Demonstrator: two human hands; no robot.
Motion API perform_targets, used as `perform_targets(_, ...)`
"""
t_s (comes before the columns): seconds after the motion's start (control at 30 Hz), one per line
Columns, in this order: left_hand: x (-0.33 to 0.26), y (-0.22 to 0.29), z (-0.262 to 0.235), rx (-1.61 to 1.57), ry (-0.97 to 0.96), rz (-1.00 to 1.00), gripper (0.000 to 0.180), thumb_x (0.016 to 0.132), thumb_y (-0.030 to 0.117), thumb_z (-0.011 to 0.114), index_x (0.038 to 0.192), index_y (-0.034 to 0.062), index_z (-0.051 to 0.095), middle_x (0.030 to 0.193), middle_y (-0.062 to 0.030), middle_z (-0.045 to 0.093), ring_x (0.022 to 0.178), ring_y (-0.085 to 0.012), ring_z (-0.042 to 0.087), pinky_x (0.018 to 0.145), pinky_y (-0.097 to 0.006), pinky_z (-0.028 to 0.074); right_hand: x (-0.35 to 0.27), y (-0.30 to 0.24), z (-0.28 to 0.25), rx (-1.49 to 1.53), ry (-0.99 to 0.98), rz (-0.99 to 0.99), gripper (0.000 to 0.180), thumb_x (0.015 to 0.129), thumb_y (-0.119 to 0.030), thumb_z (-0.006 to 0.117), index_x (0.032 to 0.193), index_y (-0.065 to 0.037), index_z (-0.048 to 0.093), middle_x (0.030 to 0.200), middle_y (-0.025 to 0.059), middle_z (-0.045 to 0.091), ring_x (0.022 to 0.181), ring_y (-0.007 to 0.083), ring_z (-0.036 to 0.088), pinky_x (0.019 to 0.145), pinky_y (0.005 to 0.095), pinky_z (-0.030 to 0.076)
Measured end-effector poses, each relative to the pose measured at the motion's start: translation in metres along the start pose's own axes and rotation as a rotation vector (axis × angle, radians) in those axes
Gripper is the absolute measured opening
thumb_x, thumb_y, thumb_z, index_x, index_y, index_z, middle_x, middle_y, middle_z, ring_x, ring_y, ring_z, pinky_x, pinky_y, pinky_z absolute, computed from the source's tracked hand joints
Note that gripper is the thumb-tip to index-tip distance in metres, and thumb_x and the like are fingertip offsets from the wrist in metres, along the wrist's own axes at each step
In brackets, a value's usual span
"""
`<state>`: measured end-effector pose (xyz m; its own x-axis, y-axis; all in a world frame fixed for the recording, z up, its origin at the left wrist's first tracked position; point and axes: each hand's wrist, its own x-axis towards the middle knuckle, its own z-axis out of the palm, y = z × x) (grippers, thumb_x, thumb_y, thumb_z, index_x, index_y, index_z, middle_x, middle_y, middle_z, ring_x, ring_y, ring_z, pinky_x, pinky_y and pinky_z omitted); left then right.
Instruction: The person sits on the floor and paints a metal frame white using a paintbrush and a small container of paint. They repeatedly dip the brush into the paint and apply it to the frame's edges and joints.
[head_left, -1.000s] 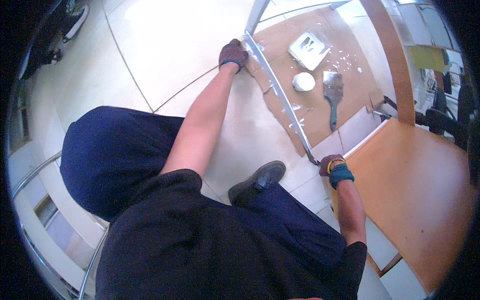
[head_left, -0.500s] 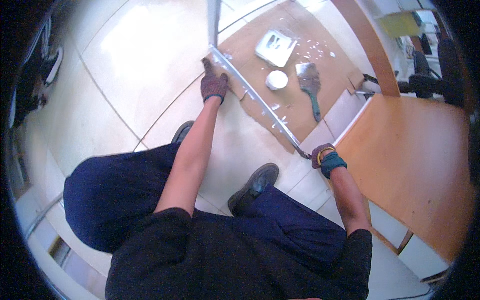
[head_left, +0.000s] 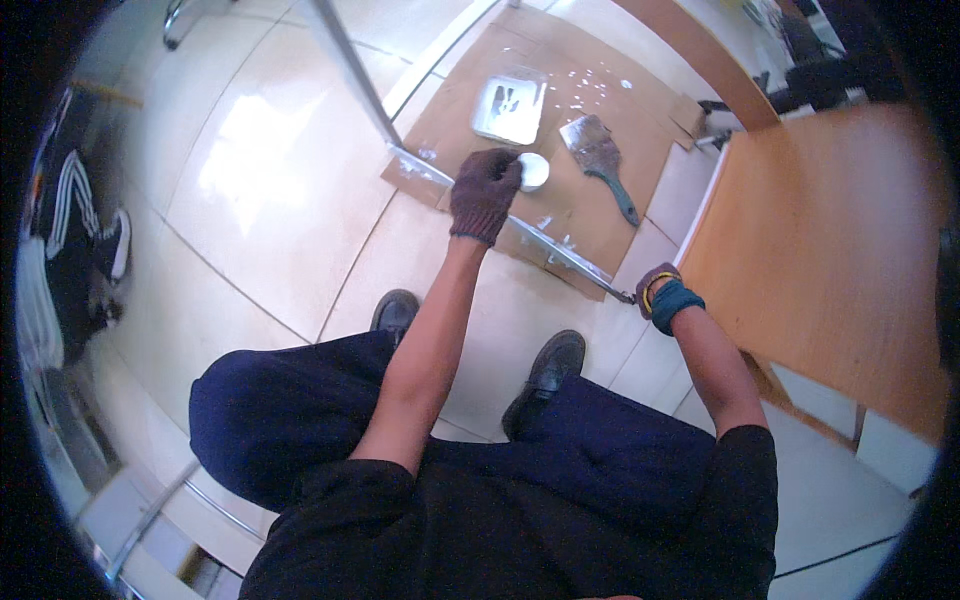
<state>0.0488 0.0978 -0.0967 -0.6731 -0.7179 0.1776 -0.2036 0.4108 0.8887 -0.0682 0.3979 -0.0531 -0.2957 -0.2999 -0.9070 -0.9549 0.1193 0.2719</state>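
Note:
My left hand (head_left: 487,190), in a dark brown knit glove, reaches over a pale metal bar (head_left: 548,243) with white smears. Its fingers are curled against the left edge of a white round cup or lid (head_left: 536,173). Whether they grip it is hidden by the glove. The bar slants across a brown cardboard sheet (head_left: 450,115). At its near right end, by a dark tip (head_left: 625,297), my gloved right hand (head_left: 655,285) is closed around it. On the cardboard lie a white square tray (head_left: 508,110) with dark marks and a wide, smeared brush (head_left: 597,150) with a green handle.
To my right stands a wooden panel (head_left: 830,270), with a wooden upright (head_left: 700,55) beyond it. A metal leg (head_left: 355,75) rises from the bar's far left end. My shoes (head_left: 545,370) rest on the tiled floor (head_left: 280,220). Dark clothing or bags (head_left: 75,240) are at far left.
My left hand has moved right, from beside the bar's far end to the white round cup, and its fingers have curled in. My right hand stays at the bar's near end. The view has shifted.

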Motion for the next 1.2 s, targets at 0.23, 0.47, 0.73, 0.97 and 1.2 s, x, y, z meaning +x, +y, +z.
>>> perform_targets(0.23, 0.106, 0.084, 0.053, 0.494, -1.080, 0.571, 0.025, 0.076, 0.027, 0.060, 0.086, 0.0047, 0.068, 0.085, -0.0167, 0.066, 0.079, -0.0332, 0.064, 0.073, -0.043, 0.050, 0.009, -0.004, -0.002, 0.057, 0.010, 0.146, 0.021, 0.080, -0.028, 0.059, 0.095, -0.019, 0.070, 0.098, 0.0017, 0.069, 0.093, 0.0210, 0.063, 0.083, 0.0379, 0.037)
perform_targets(0.47, 0.111, 0.109, 0.046, 1.194, -1.312, 0.700, 0.028, 0.069, 0.018, 0.063, 0.092, 0.0041, 0.070, 0.095, -0.0156, 0.068, 0.083, -0.0310, 0.067, 0.068, -0.046, 0.054, -0.008, -0.010, -0.019, 0.262, 0.231, 0.252, 0.022, 0.074, -0.026, 0.060, 0.090, -0.014, 0.070, 0.094, 0.0065, 0.068, 0.089, 0.0252, 0.065, 0.075, 0.0407, 0.046)
perform_targets(0.73, 0.076, 0.025, 0.007, 0.678, -0.929, 0.786, 0.021, 0.071, 0.024, 0.065, 0.085, 0.0077, 0.067, 0.084, -0.0142, 0.065, 0.079, -0.0326, 0.065, 0.070, -0.044, 0.052, -0.048, -0.019, -0.050, 0.668, 0.399, 0.019, 0.028, 0.073, -0.033, 0.060, 0.090, -0.012, 0.068, 0.092, 0.0137, 0.067, 0.085, 0.0324, 0.064, 0.076, 0.0448, 0.050)
perform_targets(0.97, 0.071, 0.005, 0.018, 0.712, -0.840, 0.859, 0.020, 0.077, 0.027, 0.062, 0.074, 0.0075, 0.065, 0.070, -0.0134, 0.063, 0.062, -0.0326, 0.064, 0.053, -0.043, 0.051, -0.068, -0.012, -0.042, 0.792, 0.389, -0.057, 0.031, 0.074, -0.035, 0.059, 0.089, -0.009, 0.065, 0.088, 0.0161, 0.065, 0.086, 0.0352, 0.062, 0.076, 0.0456, 0.049)
perform_targets(1.2, 0.065, -0.013, 0.024, 0.663, -0.848, 0.793, 0.012, 0.077, 0.021, 0.061, 0.076, 0.0097, 0.066, 0.073, -0.0131, 0.065, 0.069, -0.0302, 0.066, 0.055, -0.043, 0.052, -0.057, -0.017, -0.040, 0.795, 0.449, -0.105, 0.031, 0.075, -0.038, 0.059, 0.089, -0.010, 0.065, 0.085, 0.0164, 0.065, 0.080, 0.0361, 0.063, 0.072, 0.0467, 0.049)
